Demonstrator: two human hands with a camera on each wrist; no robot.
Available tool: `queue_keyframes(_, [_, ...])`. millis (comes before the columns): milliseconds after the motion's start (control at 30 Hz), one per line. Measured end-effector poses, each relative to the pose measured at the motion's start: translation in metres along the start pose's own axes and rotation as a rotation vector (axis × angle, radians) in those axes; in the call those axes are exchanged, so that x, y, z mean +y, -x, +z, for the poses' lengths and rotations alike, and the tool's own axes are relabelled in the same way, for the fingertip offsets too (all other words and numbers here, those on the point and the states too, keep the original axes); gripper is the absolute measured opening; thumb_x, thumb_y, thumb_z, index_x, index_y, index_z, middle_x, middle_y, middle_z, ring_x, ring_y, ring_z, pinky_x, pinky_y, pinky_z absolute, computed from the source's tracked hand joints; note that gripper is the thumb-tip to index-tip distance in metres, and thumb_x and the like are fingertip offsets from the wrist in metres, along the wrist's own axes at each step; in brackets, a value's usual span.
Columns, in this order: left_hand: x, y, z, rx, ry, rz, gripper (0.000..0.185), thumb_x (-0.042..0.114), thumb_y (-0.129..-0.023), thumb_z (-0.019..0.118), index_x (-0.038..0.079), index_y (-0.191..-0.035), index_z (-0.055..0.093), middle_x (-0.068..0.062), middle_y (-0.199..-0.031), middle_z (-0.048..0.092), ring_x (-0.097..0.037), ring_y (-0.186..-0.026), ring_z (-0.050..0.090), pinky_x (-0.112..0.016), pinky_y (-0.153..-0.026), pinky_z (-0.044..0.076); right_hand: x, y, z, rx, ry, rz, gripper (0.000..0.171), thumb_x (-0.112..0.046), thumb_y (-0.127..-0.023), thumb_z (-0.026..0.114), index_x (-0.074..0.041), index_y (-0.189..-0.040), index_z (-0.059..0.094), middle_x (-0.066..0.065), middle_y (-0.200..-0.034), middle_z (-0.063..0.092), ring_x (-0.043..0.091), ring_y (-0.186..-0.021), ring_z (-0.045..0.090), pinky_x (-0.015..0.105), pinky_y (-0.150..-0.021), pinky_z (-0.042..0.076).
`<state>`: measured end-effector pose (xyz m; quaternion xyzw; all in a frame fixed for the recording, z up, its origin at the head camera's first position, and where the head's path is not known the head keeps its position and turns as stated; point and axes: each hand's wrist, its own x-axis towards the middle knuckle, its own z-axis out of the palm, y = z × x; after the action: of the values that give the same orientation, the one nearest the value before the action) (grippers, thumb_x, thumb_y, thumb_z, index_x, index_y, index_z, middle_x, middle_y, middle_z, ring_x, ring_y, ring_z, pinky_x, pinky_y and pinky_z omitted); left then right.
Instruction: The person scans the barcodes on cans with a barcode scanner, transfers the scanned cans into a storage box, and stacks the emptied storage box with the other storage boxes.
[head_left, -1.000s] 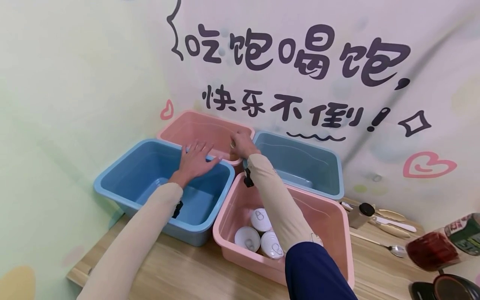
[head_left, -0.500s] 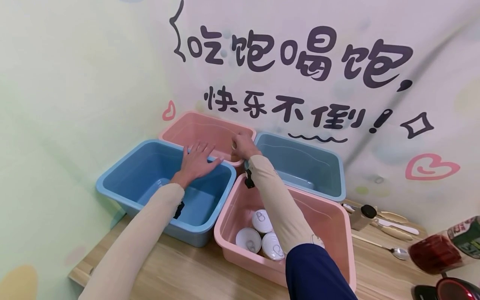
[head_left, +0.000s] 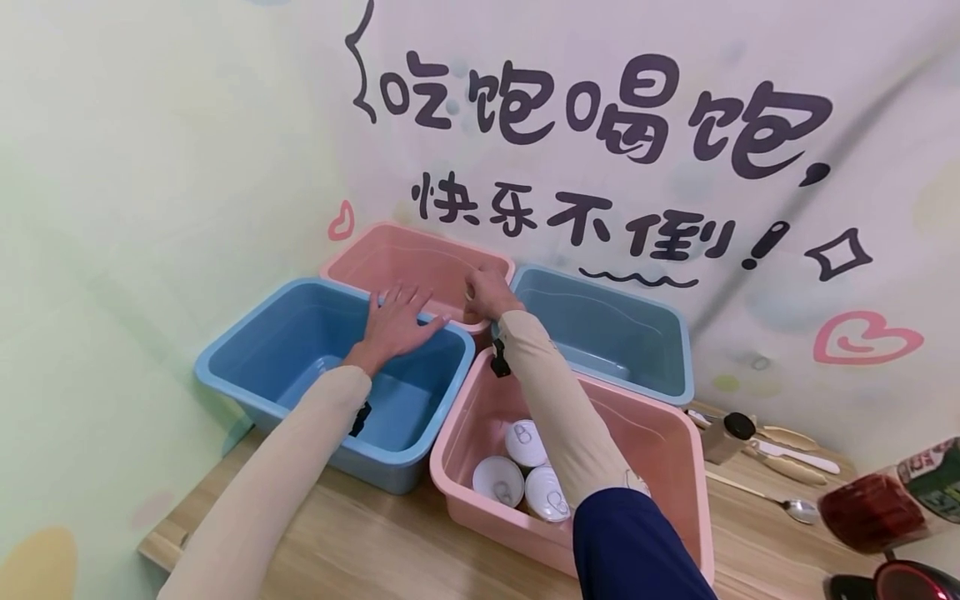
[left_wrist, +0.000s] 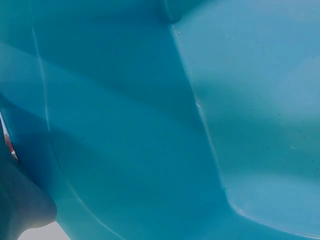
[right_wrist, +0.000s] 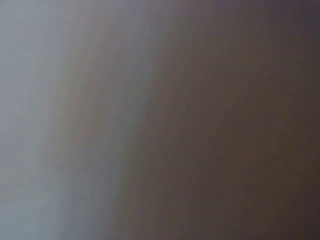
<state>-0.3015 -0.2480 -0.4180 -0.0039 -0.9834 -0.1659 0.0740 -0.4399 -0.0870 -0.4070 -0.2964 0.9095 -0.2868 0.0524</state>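
- The left hand [head_left: 393,323] lies flat with its fingers spread and straight on the far rim of the front blue bin [head_left: 247,392], where this bin meets the back pink bin [head_left: 390,258].
- The right hand [head_left: 487,293] is curled around a small can [head_left: 469,292] and holds it over the near right corner of the back pink bin.
- The two hands are near each other but apart.
- The right forearm crosses over the front pink bin [head_left: 675,475]; three cans [head_left: 525,477] stand in its near left corner.
- A back blue bin [head_left: 645,367] stands at the right of the back pink one.
- The four bins fill the left end of the wooden table [head_left: 360,542]; at its right edge lie a spoon [head_left: 787,502] and a small bottle [head_left: 723,437].
- The right wrist view is only blur.
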Motion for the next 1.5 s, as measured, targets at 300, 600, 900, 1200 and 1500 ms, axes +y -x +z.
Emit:
queue_keyframes(300, [0.000, 0.002, 0.000, 0.001, -0.001, 0.004, 0.077, 0.063, -0.096, 0.041, 0.019, -0.158, 0.030, -0.012, -0.166, 0.026, -0.038, -0.155, 0.015, -0.065, -0.122, 0.001, 0.001, 0.001, -0.003, -0.047, 0.234, -0.062, 0.019, 0.001, -0.089, 0.066, -0.008, -0.075, 0.056, 0.007, -0.074, 0.048, 0.024, -0.073, 0.050, 0.029, -0.062, 0.041])
queue_keyframes(600, [0.001, 0.003, -0.003, 0.003, 0.004, -0.001, 0.076, 0.064, -0.096, 0.041, 0.019, -0.157, 0.032, -0.011, -0.165, 0.029, -0.037, -0.155, 0.017, -0.064, -0.122, 0.001, 0.002, 0.000, -0.004, -0.076, 0.221, -0.030, 0.014, -0.003, -0.087, 0.070, -0.009, -0.077, 0.062, 0.007, -0.075, 0.052, 0.023, -0.075, 0.053, 0.027, -0.058, 0.045])
queue_keyframes(900, [0.001, 0.002, -0.002, 0.003, 0.011, -0.005, 0.076, 0.063, -0.097, 0.042, 0.019, -0.157, 0.032, -0.011, -0.165, 0.029, -0.038, -0.155, 0.016, -0.065, -0.122, 0.000, -0.001, 0.003, -0.004, -0.111, 0.240, -0.002, 0.013, -0.009, -0.087, 0.074, -0.009, -0.082, 0.062, 0.007, -0.073, 0.054, 0.023, -0.072, 0.058, 0.028, -0.061, 0.047])
queue_keyframes(1200, [0.003, 0.001, 0.001, 0.009, 0.018, -0.003, 0.074, 0.060, -0.097, 0.046, 0.019, -0.157, 0.034, -0.011, -0.165, 0.030, -0.037, -0.154, 0.018, -0.065, -0.122, 0.001, -0.002, 0.008, -0.007, -0.115, 0.142, 0.013, 0.017, -0.013, -0.090, 0.073, -0.008, -0.084, 0.059, 0.005, -0.070, 0.051, 0.023, -0.070, 0.056, 0.029, -0.063, 0.046])
queue_keyframes(1500, [0.001, 0.001, 0.001, 0.017, -0.006, 0.005, 0.075, 0.061, -0.096, 0.045, 0.017, -0.156, 0.035, -0.014, -0.164, 0.030, -0.040, -0.153, 0.021, -0.066, -0.121, 0.006, -0.012, 0.008, -0.019, -0.102, 0.167, -0.020, 0.013, -0.008, -0.092, 0.065, -0.005, -0.080, 0.064, 0.005, -0.066, 0.049, 0.021, -0.061, 0.051, 0.028, -0.053, 0.041])
